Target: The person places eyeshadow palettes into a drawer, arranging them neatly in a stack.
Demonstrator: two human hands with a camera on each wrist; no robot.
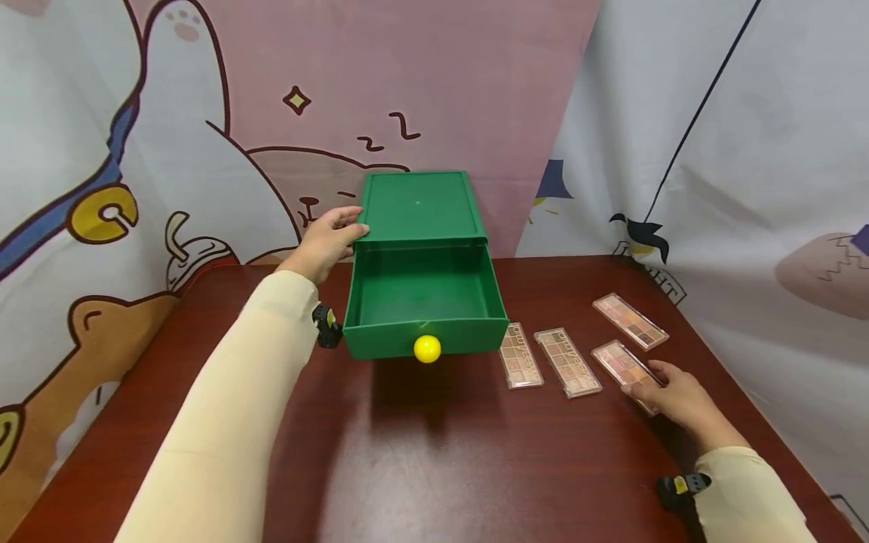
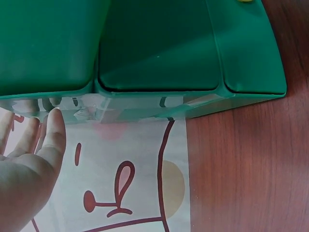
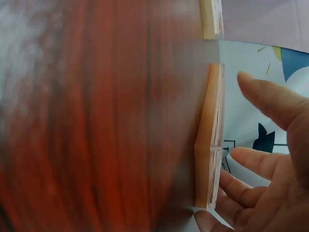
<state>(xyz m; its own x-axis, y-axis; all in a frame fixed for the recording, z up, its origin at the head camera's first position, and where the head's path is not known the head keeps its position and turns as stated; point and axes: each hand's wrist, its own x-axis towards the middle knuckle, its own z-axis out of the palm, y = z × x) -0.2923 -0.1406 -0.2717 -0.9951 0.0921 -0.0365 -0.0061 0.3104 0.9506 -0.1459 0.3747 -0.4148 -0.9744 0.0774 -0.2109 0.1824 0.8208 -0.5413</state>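
Observation:
A green drawer box [image 1: 419, 207] stands at the back of the table with its drawer [image 1: 380, 339] pulled out toward me; the drawer is empty and has a round yellow knob [image 1: 427, 348]. My left hand [image 1: 327, 243] rests against the box's left side, thumb near the top edge; in the left wrist view its extended fingers [image 2: 57, 128] reach the side wall. At the right, my right hand [image 1: 682, 400] is over the near end of an eyeshadow palette [image 1: 616, 362] lying on the table. In the right wrist view the thumb stands apart from the palette edge, with the other fingers close beside it.
Three more eyeshadow palettes lie nearby: one [image 1: 521, 362] beside the drawer, another [image 1: 569, 363] in the middle, a third [image 1: 630, 321] farther back. Printed cloth [image 1: 475, 90] hangs behind the brown table [image 1: 434, 467] and along its sides.

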